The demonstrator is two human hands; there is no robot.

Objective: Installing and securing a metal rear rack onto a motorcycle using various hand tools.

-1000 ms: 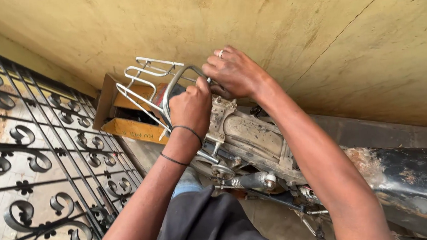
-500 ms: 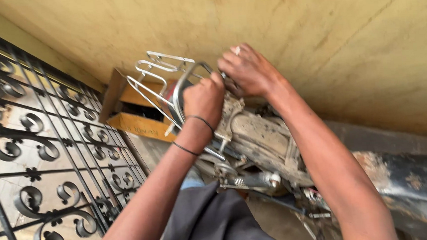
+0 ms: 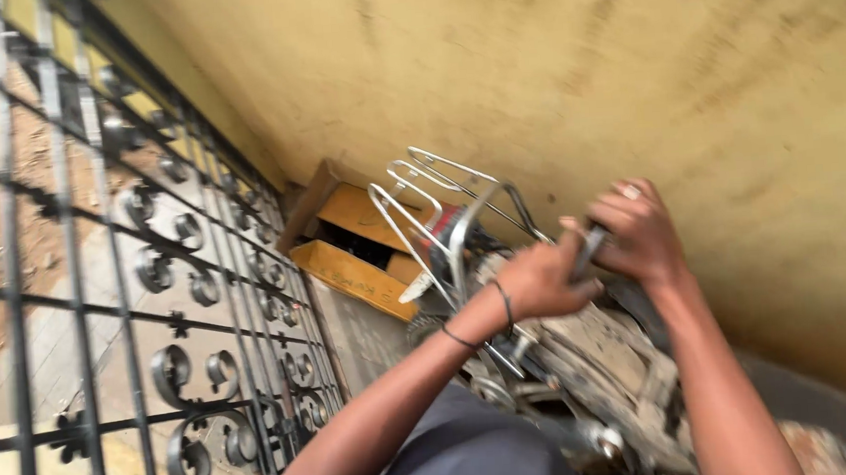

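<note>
Both hands are clamped onto stuff at the back of a dusty motorbike frame [image 3: 600,354]. Left hand [image 3: 540,279] is curled tight, fingers closed round something up by the chrome rear rack [image 3: 441,206], though the blur makes it hard to say exactly what. Right hand [image 3: 636,232] is gripping a thin dark tool handle [image 3: 588,254], which sits between the two hands, just at 9 o'clock of the right palm and touching the left thumb side. Count: two hands, one rack, one bike, two thin bands on the left wrist. One open cardboard box [image 3: 359,242], brownish-yellow flaps, lies on the floor at 9 to 10 o'clock from the hands, just beyond the rack. Black scrollwork iron gate [image 3: 149,286] fills the left side, yellow wall [image 3: 630,74] at 12.
</note>
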